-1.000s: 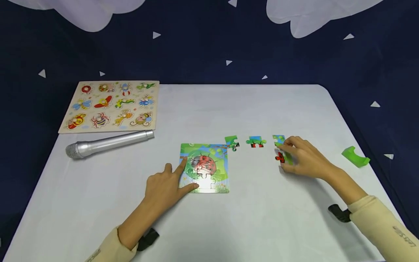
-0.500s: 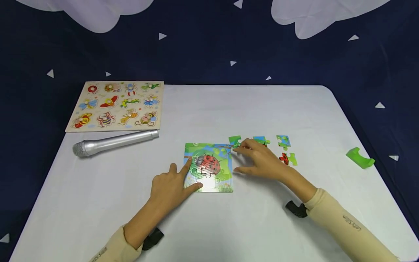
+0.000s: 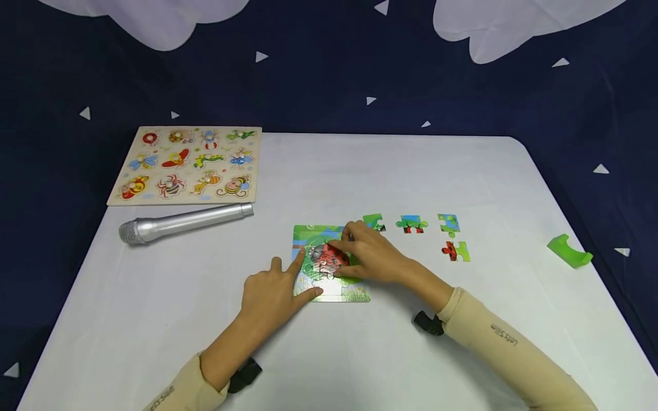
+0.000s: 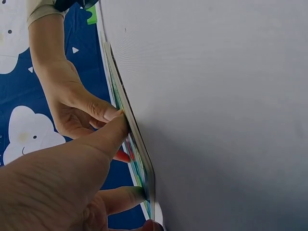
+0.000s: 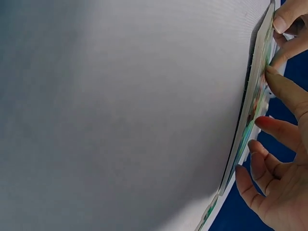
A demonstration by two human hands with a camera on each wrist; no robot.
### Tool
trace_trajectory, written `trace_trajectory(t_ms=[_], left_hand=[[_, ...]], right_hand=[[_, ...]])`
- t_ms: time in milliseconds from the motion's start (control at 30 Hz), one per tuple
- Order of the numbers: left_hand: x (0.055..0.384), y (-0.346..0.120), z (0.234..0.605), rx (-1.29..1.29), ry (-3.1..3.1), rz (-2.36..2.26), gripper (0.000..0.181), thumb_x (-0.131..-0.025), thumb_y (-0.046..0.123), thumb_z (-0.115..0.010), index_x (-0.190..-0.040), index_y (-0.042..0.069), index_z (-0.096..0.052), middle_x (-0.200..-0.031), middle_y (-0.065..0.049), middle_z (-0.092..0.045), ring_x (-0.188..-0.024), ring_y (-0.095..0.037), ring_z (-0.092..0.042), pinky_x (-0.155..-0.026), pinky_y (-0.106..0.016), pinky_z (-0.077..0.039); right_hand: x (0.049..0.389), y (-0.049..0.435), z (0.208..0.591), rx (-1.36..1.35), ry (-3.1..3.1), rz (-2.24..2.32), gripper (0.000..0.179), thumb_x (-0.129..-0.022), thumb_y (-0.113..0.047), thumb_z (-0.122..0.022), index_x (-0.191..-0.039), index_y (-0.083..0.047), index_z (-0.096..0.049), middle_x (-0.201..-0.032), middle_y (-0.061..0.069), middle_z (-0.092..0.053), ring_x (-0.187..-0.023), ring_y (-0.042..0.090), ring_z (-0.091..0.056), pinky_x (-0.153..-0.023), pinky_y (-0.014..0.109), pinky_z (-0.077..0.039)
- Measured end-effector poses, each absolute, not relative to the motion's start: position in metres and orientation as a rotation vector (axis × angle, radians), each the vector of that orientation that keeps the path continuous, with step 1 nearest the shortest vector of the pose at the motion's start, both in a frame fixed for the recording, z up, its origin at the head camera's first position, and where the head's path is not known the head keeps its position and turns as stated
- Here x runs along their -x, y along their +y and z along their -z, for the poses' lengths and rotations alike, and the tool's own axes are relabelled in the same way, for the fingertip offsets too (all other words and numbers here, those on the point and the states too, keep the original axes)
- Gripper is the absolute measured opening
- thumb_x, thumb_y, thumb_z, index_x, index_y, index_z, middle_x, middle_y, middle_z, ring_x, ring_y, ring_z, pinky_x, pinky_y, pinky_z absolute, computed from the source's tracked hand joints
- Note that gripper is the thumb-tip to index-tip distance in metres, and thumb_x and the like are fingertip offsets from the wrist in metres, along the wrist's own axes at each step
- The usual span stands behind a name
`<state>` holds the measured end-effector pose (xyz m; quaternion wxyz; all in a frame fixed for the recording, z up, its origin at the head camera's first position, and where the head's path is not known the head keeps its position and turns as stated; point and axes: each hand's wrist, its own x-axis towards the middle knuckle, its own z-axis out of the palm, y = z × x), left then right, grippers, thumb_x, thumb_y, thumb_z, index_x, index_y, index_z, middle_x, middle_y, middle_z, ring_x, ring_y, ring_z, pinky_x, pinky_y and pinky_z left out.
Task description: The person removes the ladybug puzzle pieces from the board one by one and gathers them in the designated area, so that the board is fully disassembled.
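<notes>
A square ladybug jigsaw puzzle (image 3: 334, 290) lies flat on the white table, glare along its lower part. On its left edge rests my left hand (image 3: 268, 298), thumb and index finger spread straight onto the picture. My right hand (image 3: 379, 255) reaches over from the right, its thumb and fingertips touching the ladybug. In the right wrist view the thumb and index fingertip press apart on the puzzle board (image 5: 246, 126), and the other fingers bend loosely. Past the board's right edge lie loose jigsaw pieces: a green one (image 3: 371, 220) and a blue-green one (image 3: 411, 222) among several.
At the back left is a wooden peg puzzle board (image 3: 187, 165) with insect shapes. A silver microphone (image 3: 187, 224) lies in front of it. Near the table's right edge sits a green curved block (image 3: 569, 251). A dark blue cloth with clouds (image 3: 329, 68) hangs behind.
My right hand has moved left from the loose pieces at the right onto the ladybug puzzle. The loose pieces stay on the table. My left hand keeps its place on the puzzle.
</notes>
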<state>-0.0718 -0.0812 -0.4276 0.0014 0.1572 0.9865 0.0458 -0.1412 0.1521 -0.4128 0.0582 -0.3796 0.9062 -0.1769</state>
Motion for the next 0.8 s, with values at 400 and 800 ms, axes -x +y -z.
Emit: trace_trajectory(t_ms=[400, 800], left_hand=[[0.071, -0.081, 0.43, -0.504, 3.105, -0.15, 0.085, -0.082, 0.077, -0.055, -0.145, 0.02, -0.053, -0.072, -0.009, -0.053, -0.041, -0.011, -0.033, -0.037, -0.025, -0.026], [0.072, -0.075, 0.427, -0.484, 3.118, -0.113, 0.088, -0.082, 0.078, -0.055, -0.144, 0.016, -0.054, -0.073, -0.009, -0.055, -0.04, -0.013, -0.034, -0.037, -0.026, -0.026]], right_hand=[[0.144, 0.145, 0.416, 1.084, 2.722, 0.632, 0.06, -0.077, -0.035, -0.086, -0.124, -0.001, -0.069, -0.1, 0.003, -0.051, -0.088, 0.017, -0.036, -0.076, 0.03, -0.035], [0.15, 0.132, 0.408, 0.95, 2.74, 0.531, 0.065, -0.065, -0.042, -0.092, -0.113, -0.004, -0.071, -0.095, 0.002, -0.047, -0.086, 0.019, -0.036, -0.075, 0.032, -0.032]])
